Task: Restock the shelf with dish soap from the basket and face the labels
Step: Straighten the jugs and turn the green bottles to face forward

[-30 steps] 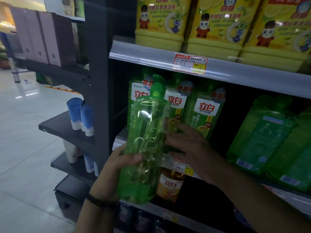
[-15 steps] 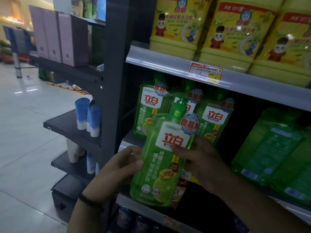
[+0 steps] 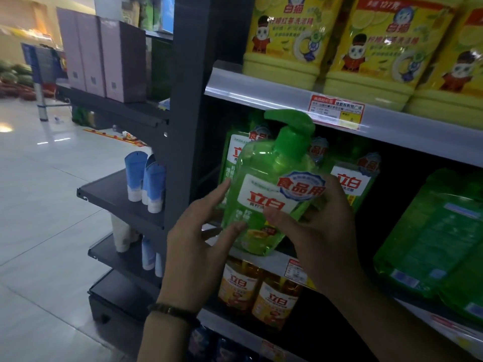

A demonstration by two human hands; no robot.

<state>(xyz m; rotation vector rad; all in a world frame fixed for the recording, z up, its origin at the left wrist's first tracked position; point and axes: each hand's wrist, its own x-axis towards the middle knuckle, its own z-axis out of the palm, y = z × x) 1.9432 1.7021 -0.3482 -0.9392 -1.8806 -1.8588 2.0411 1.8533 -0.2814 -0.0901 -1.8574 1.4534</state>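
A green dish soap bottle (image 3: 264, 194) with a pump top stands tilted at the front edge of the middle shelf (image 3: 271, 262), its white and red label facing me. My right hand (image 3: 313, 220) grips its right side, thumb across the label. My left hand (image 3: 198, 231) has straight, spread fingers; its fingertips touch the bottle's left side. Behind it stand more green bottles, one at the left (image 3: 235, 152) and one at the right (image 3: 352, 178), labels forward. The basket is out of view.
Two green bottles (image 3: 431, 231) at the right show their back labels. Yellow soap jugs (image 3: 282, 43) fill the upper shelf; amber bottles (image 3: 274, 299) stand below. A dark side rack holds blue tubes (image 3: 146, 181) and pink boxes (image 3: 104, 56).
The bottle was turned from its plain side to label-forward, then lifted up and onto the middle shelf's front edge. My left hand let go of its grip and now only touches with its fingertips.
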